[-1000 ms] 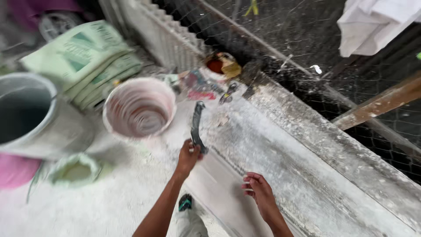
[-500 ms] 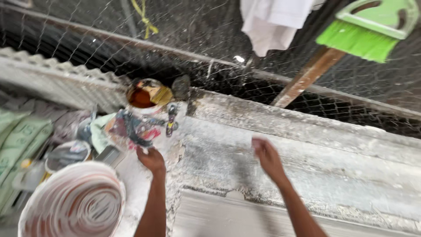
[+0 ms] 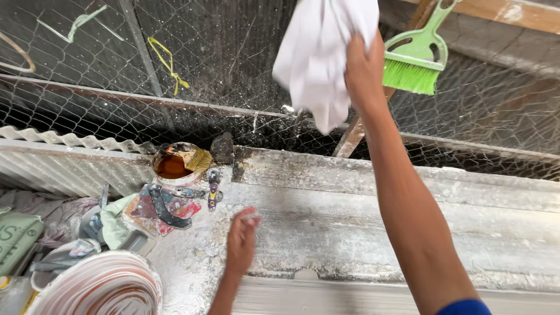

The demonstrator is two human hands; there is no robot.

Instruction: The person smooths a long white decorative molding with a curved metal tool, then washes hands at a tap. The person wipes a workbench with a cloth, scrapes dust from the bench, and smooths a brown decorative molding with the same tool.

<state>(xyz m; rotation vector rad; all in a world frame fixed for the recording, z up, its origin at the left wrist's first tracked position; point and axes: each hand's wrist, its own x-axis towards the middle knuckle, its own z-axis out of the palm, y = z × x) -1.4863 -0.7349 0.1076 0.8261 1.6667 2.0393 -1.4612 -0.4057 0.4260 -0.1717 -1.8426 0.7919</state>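
Note:
My right hand (image 3: 363,69) is raised high and grips a white cloth (image 3: 318,52) that hangs against the wire mesh. My left hand (image 3: 241,238) rests low on the dusty white plaster slab (image 3: 373,227), fingers loosely bent and holding nothing. A dark-handled tool (image 3: 164,209) lies on a paint-stained board to the left of that hand, with a small purple-handled tool (image 3: 213,190) beside it.
A green hand brush (image 3: 416,57) hangs on the mesh at upper right. A tin of brown liquid with a paintbrush (image 3: 178,161) stands by a dark stone (image 3: 222,147). A plaster-smeared bucket (image 3: 99,291) sits at lower left, beside corrugated sheet (image 3: 64,166) and bags.
My right hand rose from the slab up to the hanging white cloth and took hold of it. My left hand put the dark-handled tool down and moved right. The view tilted upward.

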